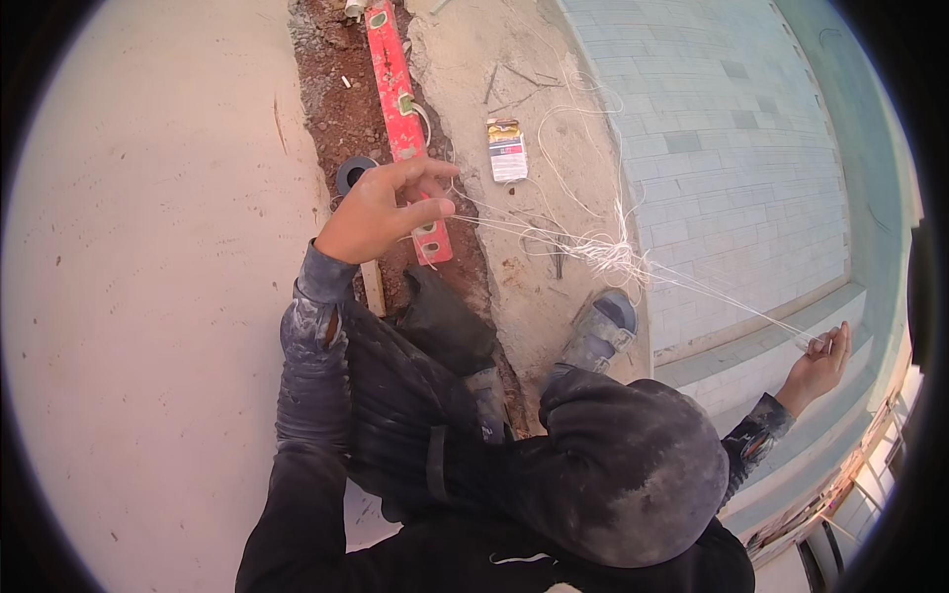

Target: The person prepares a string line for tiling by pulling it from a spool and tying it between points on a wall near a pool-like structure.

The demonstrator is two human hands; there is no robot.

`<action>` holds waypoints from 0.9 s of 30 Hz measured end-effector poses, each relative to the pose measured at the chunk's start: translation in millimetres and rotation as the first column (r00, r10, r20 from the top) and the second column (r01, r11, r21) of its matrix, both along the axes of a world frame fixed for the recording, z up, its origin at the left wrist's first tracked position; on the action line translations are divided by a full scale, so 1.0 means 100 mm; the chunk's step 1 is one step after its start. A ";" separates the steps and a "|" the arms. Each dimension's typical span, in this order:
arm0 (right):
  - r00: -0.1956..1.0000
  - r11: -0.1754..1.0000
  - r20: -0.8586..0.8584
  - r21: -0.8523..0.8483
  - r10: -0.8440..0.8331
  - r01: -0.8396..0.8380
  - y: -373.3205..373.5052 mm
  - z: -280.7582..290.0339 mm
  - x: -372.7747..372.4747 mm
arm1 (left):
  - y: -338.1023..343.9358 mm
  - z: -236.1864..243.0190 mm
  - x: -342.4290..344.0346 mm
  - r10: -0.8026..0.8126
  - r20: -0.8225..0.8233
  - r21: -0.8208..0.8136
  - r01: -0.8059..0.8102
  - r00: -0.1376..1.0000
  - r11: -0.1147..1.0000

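My left hand (381,210) pinches a thin white string (554,235) between thumb and fingers, just above a red spirit level (400,109) lying along a dirt trench (341,119). The string runs right through a tangled bunch (613,255) to my right hand (820,361), which holds its other end out over the edge of the slab. The string is stretched between both hands.
A small printed carton (507,148) lies on the rough concrete strip (474,69). A black pipe opening (354,173) sits in the trench. My grey shoe (601,331) rests near the slab edge. A block wall (732,148) drops away at the right; smooth concrete (148,247) lies at the left.
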State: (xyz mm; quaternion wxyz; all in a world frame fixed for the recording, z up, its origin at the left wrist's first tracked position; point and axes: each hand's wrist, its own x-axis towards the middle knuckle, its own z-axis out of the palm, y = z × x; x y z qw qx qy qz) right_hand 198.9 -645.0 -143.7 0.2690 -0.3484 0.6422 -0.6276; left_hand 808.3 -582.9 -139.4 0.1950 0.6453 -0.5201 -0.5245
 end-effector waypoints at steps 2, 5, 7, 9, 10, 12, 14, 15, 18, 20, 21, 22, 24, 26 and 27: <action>0.970 0.986 -0.241 0.144 -0.043 0.079 0.18 -0.15 -0.08 | 0.00 -0.09 -0.06 -0.080 -0.121 0.126 0.095 0.989 0.988; 0.831 0.862 -0.504 0.503 0.236 0.060 0.33 -0.39 0.27 | 0.08 -0.37 -0.25 -0.328 0.003 0.222 0.320 0.945 0.921; 0.588 0.552 -0.488 0.830 0.645 0.083 0.35 -0.48 0.64 | 0.15 -0.53 -0.33 -0.420 0.068 0.298 0.383 0.905 0.874; 0.395 0.491 -0.485 0.866 0.780 0.095 0.43 -0.84 0.65 | 0.17 -0.67 -0.37 -0.515 0.108 0.303 0.466 0.850 0.832; 0.307 0.513 -0.509 0.855 0.804 0.074 0.46 -1.00 0.77 | 0.19 -0.72 -0.36 -0.521 0.145 0.245 0.479 0.841 0.843; 0.337 0.643 -0.572 0.750 0.748 -0.156 0.47 -1.23 1.08 | 0.18 -0.80 -0.31 -0.499 0.209 0.214 0.458 0.841 0.863; 0.476 0.569 -0.380 0.742 0.793 -0.355 0.46 -1.33 1.53 | 0.17 -0.89 -0.30 -0.434 0.323 0.128 0.415 0.841 0.901; 0.478 0.562 -0.348 0.702 0.806 -0.437 0.50 -1.37 1.78 | 0.15 -0.91 -0.33 -0.383 0.338 0.097 0.373 0.859 0.923; 0.472 0.537 -0.300 0.662 0.829 -0.523 0.60 -1.51 2.36 | 0.07 -0.97 -0.54 -0.276 0.360 -0.003 0.297 0.891 0.955; 0.374 0.601 -0.471 0.625 0.799 -0.497 0.63 -1.61 2.59 | 0.10 -1.12 -0.70 -0.264 0.345 -0.069 0.305 0.901 0.950; 0.320 0.631 -0.549 0.600 0.772 -0.491 0.65 -1.65 2.67 | 0.13 -1.17 -0.80 -0.277 0.341 -0.063 0.316 0.898 0.947; 0.296 0.596 -0.522 0.635 0.800 -0.491 0.68 -1.66 2.73 | 0.16 -1.21 -0.92 -0.291 0.337 -0.057 0.328 0.895 0.943; 0.245 0.523 -0.465 0.700 0.850 -0.486 0.71 -1.67 2.80 | 0.28 -1.34 -1.15 -0.258 0.337 -0.105 0.309 0.905 0.945; 0.242 0.517 -0.462 0.683 0.853 -0.516 0.74 -1.75 2.81 | 0.41 -1.48 -1.35 -0.165 0.339 -0.217 0.247 0.926 0.944; 0.241 0.513 -0.460 0.675 0.854 -0.529 0.74 -1.74 2.83 | 0.42 -1.54 -1.41 -0.157 0.369 -0.206 0.246 0.916 0.947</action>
